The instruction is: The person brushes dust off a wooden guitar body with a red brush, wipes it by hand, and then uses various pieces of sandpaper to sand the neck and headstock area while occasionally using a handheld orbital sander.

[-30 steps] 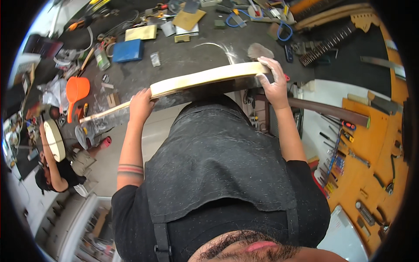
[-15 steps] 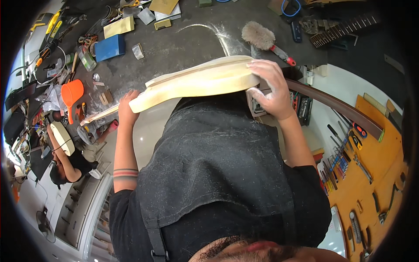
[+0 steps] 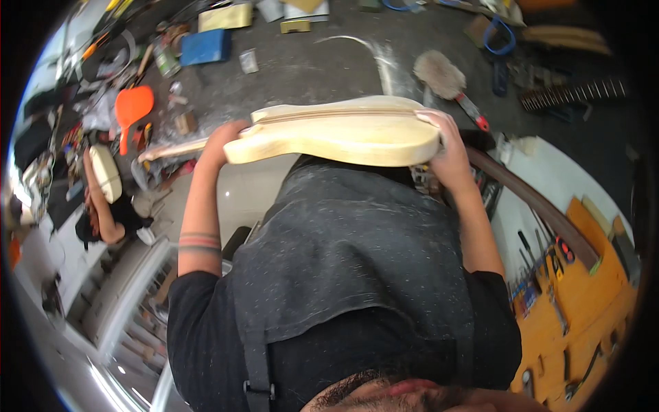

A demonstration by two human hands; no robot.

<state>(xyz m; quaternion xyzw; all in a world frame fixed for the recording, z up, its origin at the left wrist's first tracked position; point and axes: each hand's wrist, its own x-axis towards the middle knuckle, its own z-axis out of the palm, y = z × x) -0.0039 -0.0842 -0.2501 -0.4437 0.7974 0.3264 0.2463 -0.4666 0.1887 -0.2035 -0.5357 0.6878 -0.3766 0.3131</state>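
Observation:
Before my chest I hold an unpainted, pale wooden electric guitar body, tilted so its side edge faces me, with darker stripes along its middle. Its neck runs out to the left. My left hand is wrapped round the guitar where neck meets body; its fingertips are hidden behind the wood. At the rounded right end, my right hand grips the rim, fingers over the top face. The guitar is just above the dark apron on me, which is specked with pale dust.
The dark workbench beyond bears a fluffy duster, a blue block, an orange scoop-like thing and a fretted neck. Tools hang on an orange board at right. Another person works at far left.
The guitar has turned in my hands, showing more of its striped face and side, and shifted slightly right. My right hand has closed further round the end. The whole view has swung a little.

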